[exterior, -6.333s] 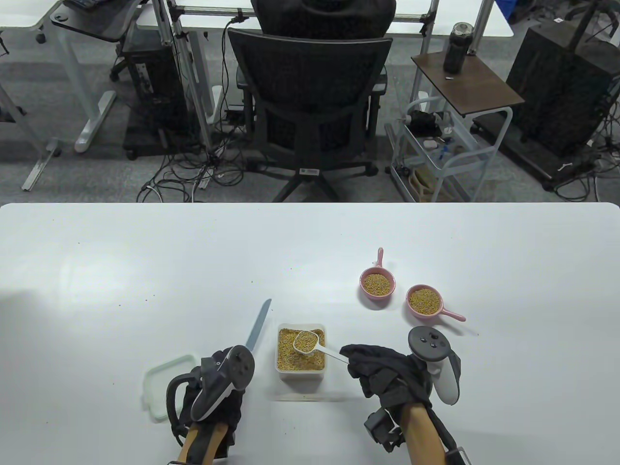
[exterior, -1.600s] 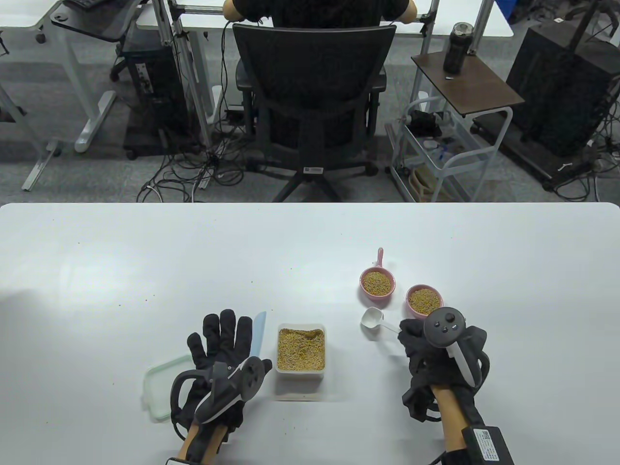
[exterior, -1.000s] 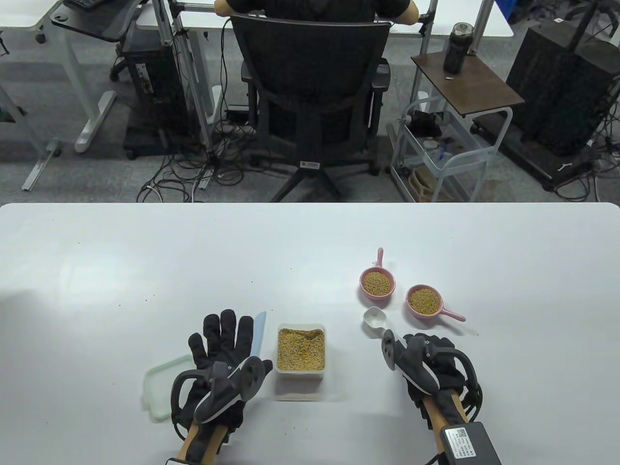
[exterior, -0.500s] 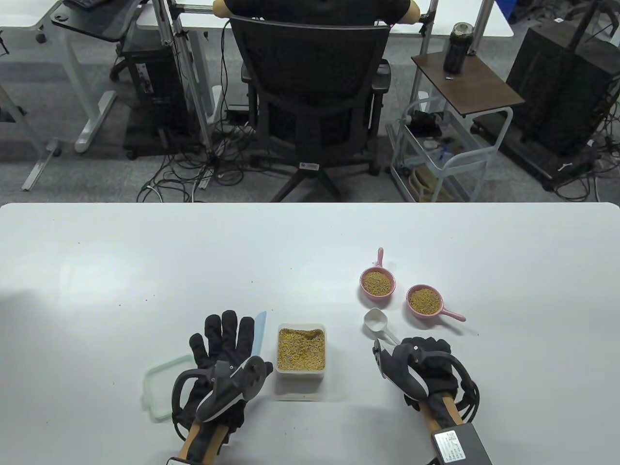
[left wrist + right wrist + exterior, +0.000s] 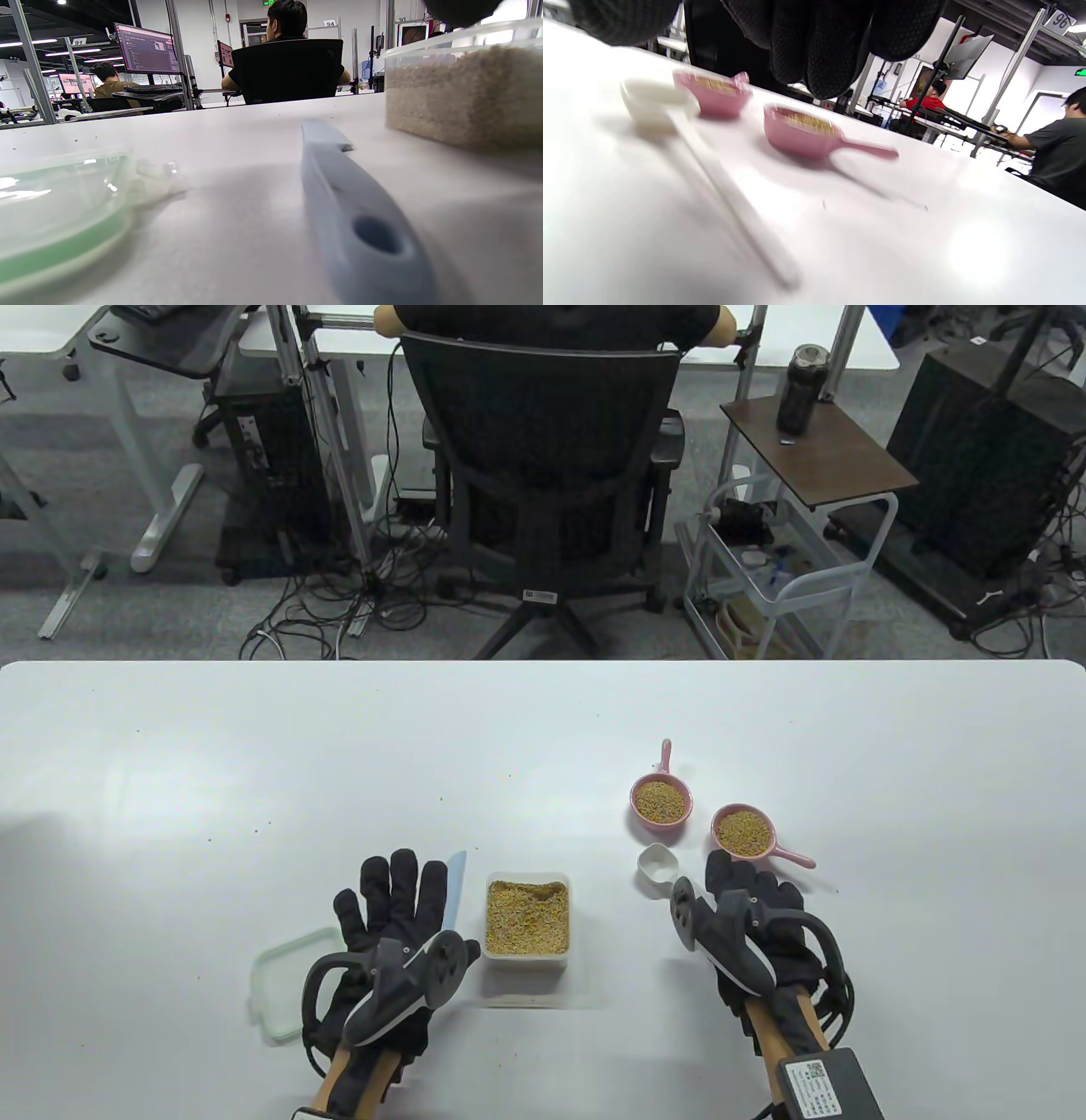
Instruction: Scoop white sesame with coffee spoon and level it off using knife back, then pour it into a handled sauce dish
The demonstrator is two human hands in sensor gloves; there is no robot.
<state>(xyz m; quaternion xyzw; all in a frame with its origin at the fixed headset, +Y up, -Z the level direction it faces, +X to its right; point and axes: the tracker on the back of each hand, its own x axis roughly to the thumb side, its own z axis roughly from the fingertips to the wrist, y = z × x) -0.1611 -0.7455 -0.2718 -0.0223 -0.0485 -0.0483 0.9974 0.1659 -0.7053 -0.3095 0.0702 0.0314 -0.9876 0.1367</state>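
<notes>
- White table in front of me, a few tiny specks on it.
- Beyond it, a black mesh office chair with a person in a dark top seated, back to me.
- Grey carpet floor, tangled cables under the desks.
- Small brown side table with a dark bottle; pale metal cart below it.
- Monitor lit on the left; ceiling strip lights.

Dishes pink; spoon white; knife pale blue; lid green-rimmed; sesame tan; gloves black.
</notes>
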